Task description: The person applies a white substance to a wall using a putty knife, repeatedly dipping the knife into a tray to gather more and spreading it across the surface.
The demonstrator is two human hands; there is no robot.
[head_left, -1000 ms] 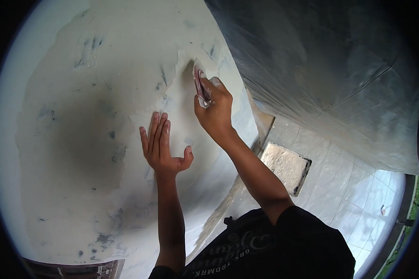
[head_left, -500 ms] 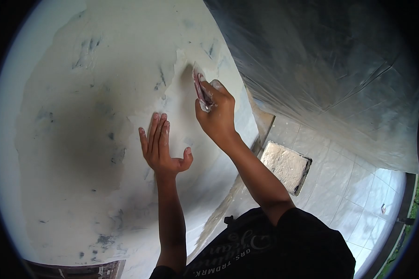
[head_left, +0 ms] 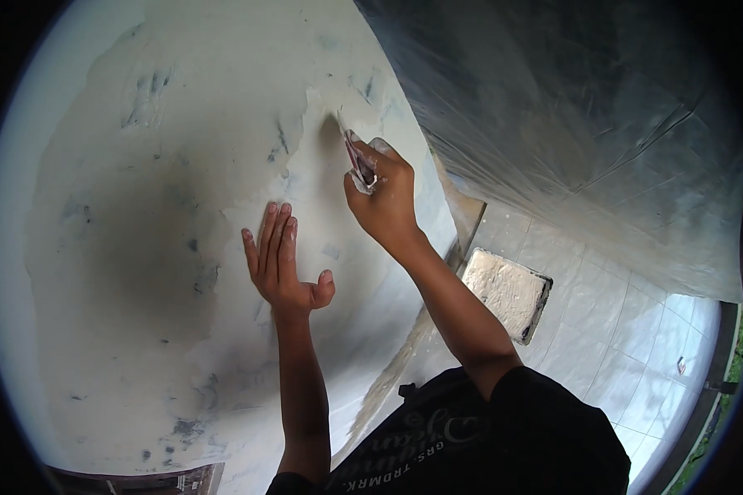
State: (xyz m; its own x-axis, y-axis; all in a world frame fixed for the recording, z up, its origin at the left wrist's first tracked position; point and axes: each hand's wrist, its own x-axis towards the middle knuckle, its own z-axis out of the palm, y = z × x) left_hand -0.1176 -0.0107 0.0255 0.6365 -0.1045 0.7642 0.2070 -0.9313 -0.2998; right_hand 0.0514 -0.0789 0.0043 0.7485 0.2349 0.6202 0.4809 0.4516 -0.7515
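A pale wall (head_left: pixel 182 124) with dark smudges and patches of lighter coating fills the left side. My left hand (head_left: pixel 281 268) lies against it, fingers stretched out and thumb apart, holding nothing. Up and to the right, my right hand (head_left: pixel 384 194) grips a thin scraper (head_left: pixel 358 158) smeared with white paste. The blade is seen nearly edge-on near the wall; whether it touches the surface I cannot tell. White paste also marks the fingers of my right hand.
A square tray of white paste (head_left: pixel 504 289) sits on the tiled floor (head_left: pixel 586 330) at the right. Plastic sheeting (head_left: pixel 570 124) hangs across the upper right. A dark framed opening (head_left: pixel 140 482) shows at the lower left, and green grass beyond the floor's edge at the far right.
The scraper's blade has turned and now looks thinner, more edge-on. My right hand has barely shifted, and my left hand stays on the wall. The view has moved slightly.
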